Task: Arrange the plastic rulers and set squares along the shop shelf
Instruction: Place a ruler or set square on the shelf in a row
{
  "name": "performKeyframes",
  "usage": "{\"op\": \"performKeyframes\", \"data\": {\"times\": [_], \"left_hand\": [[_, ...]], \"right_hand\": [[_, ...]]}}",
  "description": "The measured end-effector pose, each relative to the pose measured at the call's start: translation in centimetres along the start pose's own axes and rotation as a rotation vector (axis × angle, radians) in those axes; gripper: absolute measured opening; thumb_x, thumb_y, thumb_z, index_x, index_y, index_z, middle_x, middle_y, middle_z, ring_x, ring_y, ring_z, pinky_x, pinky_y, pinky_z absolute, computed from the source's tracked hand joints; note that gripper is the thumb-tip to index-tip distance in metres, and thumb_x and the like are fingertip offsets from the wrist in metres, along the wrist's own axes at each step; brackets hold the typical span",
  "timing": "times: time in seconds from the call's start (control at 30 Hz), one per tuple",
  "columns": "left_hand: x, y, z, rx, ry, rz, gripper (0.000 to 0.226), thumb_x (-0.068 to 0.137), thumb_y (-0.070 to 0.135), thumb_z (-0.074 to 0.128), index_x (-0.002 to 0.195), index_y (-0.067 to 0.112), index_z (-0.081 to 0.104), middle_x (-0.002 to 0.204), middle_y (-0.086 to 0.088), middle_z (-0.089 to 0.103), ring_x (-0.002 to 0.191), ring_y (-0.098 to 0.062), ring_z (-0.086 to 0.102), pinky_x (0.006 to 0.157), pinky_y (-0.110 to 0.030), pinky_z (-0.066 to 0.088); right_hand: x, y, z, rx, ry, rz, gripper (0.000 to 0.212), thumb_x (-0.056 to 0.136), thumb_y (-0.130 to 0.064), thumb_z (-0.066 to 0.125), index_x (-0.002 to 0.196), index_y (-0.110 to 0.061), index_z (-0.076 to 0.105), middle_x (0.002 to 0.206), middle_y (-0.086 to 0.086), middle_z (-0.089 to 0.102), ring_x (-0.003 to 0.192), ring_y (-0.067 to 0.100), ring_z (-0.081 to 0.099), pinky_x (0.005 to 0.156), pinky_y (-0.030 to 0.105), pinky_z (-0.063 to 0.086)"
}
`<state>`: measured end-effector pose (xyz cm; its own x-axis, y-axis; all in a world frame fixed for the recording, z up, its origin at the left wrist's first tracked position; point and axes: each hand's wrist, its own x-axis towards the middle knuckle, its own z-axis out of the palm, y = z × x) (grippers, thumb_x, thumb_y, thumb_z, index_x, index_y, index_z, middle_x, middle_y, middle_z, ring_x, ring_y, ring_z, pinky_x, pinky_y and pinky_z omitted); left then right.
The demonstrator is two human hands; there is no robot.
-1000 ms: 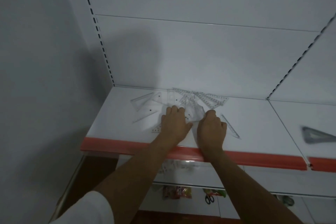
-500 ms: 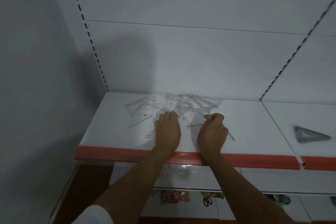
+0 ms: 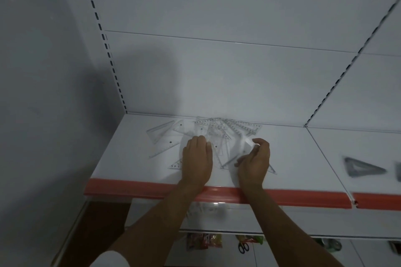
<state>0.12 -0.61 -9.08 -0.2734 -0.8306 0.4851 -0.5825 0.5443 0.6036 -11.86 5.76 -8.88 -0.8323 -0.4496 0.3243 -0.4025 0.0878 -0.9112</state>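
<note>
On the shelf (image 3: 130, 158), left hand (image 3: 197, 162) pressed flat on clear rulers (image 3: 217, 134); right hand (image 3: 253, 162) pinched one set square (image 3: 245, 147).

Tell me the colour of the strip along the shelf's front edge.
Orange-red; the front edge strip shows clearly in the head view.

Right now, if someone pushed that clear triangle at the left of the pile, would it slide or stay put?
The clear triangle lies flat on the smooth white shelf, so it would probably slide easily. It looks thin and see-through, so likely light and fairly stiff. Lifting its flat edge off the shelf may be fiddly.
</note>
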Motion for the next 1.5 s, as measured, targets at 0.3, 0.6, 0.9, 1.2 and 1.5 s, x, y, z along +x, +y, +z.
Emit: {"op": "performKeyframes", "data": {"times": [0.3, 0.6, 0.9, 1.2, 1.5], "left_hand": [[-0.2, 0.2, -0.3, -0.132, -0.023, 0.123, 0.026, 0.098, 0.027, 0.03, 0.083, 0.014, 0.047, 0.08, 0.002, 0.044, 0.071, -0.017, 0.045, 0.065, -0.039, 0.047], [1.1, 3.5, -2.0, -0.455, -0.101, 0.022, 0.028, 0.09, 0.021, 0.046, 0.106, 0.007, 0.064, 0.103, 0.005, 0.062, 0.078, -0.002, 0.052, 0.073, -0.025, 0.05], [-0.4, 12.2, 0.3, -0.758, -0.443, -0.088, 0.023, 0.094, 0.013, 0.056, 0.078, 0.005, 0.041, 0.089, 0.001, 0.068, 0.073, -0.006, 0.07, 0.07, -0.034, 0.058], [-8.1, 23.8, 5.5, -0.731, -0.686, -0.011, 0.012, 0.095, 0.013, 0.053, 0.09, 0.006, 0.045, 0.084, -0.011, 0.056, 0.075, -0.025, 0.057, 0.062, -0.028, 0.047], [-12.9, 35.4, 12.2, -0.693, -0.707, 0.077, 0.023, 0.095, 0.024, 0.053, 0.081, 0.011, 0.04, 0.073, -0.008, 0.047, 0.064, -0.018, 0.043, 0.061, -0.038, 0.043]], "right_hand": [[-0.5, -0.7, 0.1, -0.114, -0.112, -0.086, 0.016, 0.103, -0.02, 0.035, 0.098, -0.014, 0.048, 0.093, 0.002, 0.053, 0.086, 0.018, 0.053, 0.07, 0.012, 0.037], [0.4, -4.5, -2.0, -0.105, -0.255, -0.093, 0.019, 0.098, -0.027, 0.051, 0.09, -0.01, 0.049, 0.065, 0.001, 0.053, 0.053, 0.009, 0.046, 0.048, 0.016, 0.034], [0.6, -3.7, -11.6, -0.338, -0.057, -0.051, 0.026, 0.096, -0.033, 0.053, 0.082, -0.011, 0.053, 0.071, -0.001, 0.056, 0.061, 0.008, 0.049, 0.055, 0.017, 0.036], [-0.3, 0.1, -26.5, -0.463, -0.029, 0.005, 0.023, 0.093, -0.042, 0.056, 0.096, -0.019, 0.055, 0.077, -0.007, 0.059, 0.069, 0.006, 0.056, 0.064, 0.027, 0.048], [1.3, 5.6, -41.8, -0.761, -0.078, 0.065, 0.041, 0.088, -0.044, 0.062, 0.126, -0.032, 0.052, 0.095, -0.012, 0.06, 0.078, 0.007, 0.059, 0.072, 0.032, 0.057]]}}
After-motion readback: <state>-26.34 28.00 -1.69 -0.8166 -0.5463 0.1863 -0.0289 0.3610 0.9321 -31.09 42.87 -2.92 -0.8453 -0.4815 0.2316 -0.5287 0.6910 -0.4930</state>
